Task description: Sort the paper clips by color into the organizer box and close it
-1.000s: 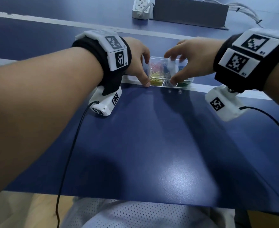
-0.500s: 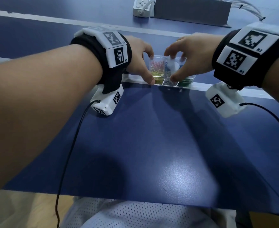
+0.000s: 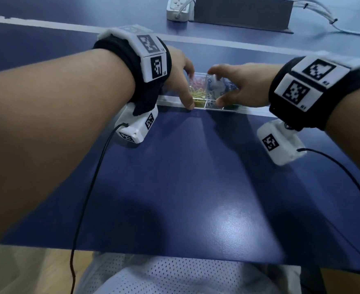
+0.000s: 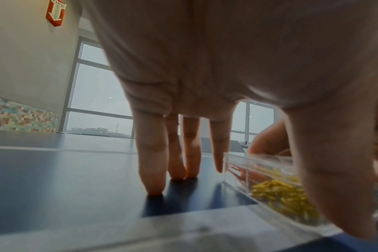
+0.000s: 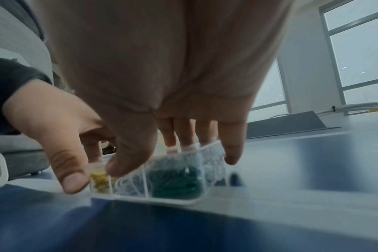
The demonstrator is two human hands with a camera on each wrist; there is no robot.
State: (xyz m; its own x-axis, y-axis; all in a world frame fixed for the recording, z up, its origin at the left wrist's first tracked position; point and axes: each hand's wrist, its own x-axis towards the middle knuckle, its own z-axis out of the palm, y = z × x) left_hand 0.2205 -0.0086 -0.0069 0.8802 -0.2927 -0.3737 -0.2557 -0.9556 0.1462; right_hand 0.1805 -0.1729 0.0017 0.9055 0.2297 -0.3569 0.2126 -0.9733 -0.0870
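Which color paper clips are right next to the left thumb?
The yellow paper clips. The left hand's thumb presses the box wall by their front corner compartment; the green ones sit at the opposite end.

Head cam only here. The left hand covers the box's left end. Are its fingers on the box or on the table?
Observer: In the left wrist view, three fingers of the left hand stand straight on the table beside the organizer box, not on it.
Operator: What's in the near compartments under the right hand?
Observer: In the right wrist view, green paper clips fill the right-end one, and white paper clips fill the one to its left.
Operator: How is the right hand holding it?
Observer: The right hand grips the box. Its thumb is on the near edge over the white clips, and its fingers are behind the far wall. I can't tell if the lid is fully shut.
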